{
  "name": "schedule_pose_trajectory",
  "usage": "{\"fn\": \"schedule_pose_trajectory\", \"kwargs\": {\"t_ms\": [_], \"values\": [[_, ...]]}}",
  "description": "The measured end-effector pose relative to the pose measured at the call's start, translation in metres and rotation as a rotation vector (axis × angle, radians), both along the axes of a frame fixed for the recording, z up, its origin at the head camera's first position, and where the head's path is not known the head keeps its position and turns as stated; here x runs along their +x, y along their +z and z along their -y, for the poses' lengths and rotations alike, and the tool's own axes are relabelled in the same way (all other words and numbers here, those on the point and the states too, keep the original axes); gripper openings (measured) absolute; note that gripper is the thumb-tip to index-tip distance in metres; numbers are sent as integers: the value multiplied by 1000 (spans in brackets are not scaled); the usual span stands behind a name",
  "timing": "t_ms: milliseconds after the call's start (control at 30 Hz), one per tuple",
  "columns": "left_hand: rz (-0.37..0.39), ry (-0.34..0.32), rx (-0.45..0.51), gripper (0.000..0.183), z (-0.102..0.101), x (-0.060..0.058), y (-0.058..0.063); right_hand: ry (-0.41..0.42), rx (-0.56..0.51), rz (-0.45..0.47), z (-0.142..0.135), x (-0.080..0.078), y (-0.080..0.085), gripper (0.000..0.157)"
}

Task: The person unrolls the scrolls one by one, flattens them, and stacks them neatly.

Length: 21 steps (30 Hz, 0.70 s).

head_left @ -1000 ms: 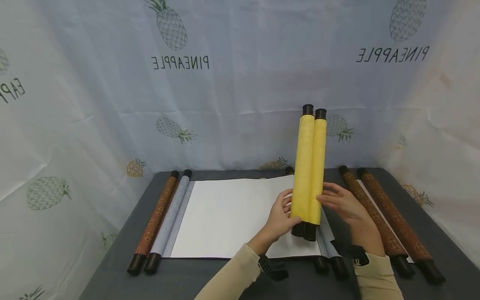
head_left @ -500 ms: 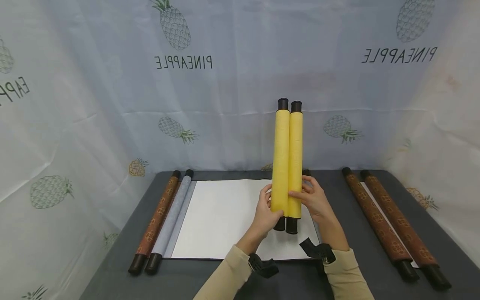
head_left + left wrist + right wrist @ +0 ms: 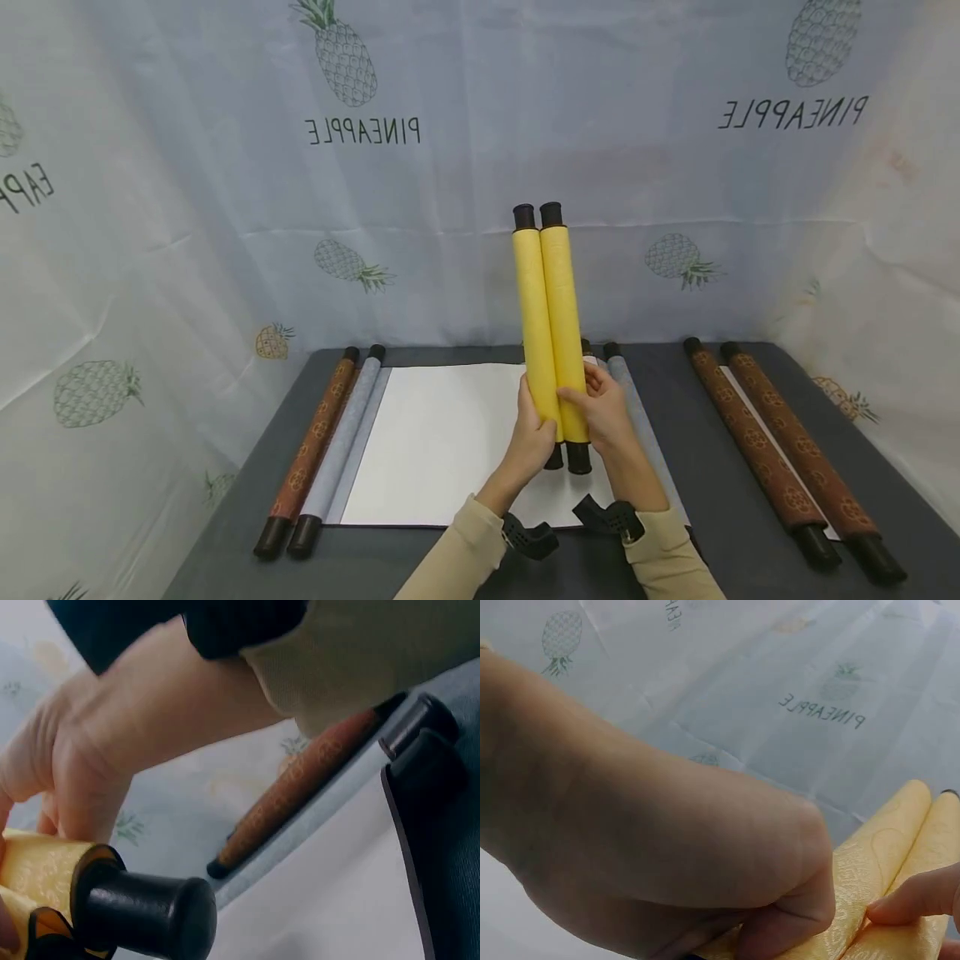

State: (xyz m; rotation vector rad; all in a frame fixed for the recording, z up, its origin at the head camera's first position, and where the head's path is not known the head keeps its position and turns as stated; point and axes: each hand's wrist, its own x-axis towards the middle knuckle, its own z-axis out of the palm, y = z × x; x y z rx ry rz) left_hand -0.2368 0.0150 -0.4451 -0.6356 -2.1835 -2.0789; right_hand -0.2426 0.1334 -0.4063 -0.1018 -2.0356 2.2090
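A yellow scroll with black roller knobs is held up above the table, its two rolls side by side and tilted slightly left at the top. My left hand grips the lower part of the left roll, the thumb across its front. My right hand grips the right roll, with its thumb on the front and its fingers behind. In the left wrist view a black knob sticks out of the yellow roll's end. Behind and below the hands lies an unrolled scroll with a white sheet.
The white sheet has a blue-grey roll at its left and another blue-grey roll at its right. A brown patterned roll lies along the left side. At the right lies a two-roll brown scroll. A pineapple-print curtain stands behind.
Both hands have carried the yellow scroll leftward, from the right end of the white sheet toward its middle. The scroll's top now leans left instead of right.
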Motion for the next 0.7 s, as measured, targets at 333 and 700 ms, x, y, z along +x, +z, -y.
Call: {"fn": "schedule_pose_trajectory", "kwargs": {"t_ms": [333,700], "values": [[-45,8,-3,68,3,-6,-9,-36,-17,-4,11,-1,-7,59],[-73,119,24,64,0,-7,-15,-27,136,-9,6,-3,-14,57]]}}
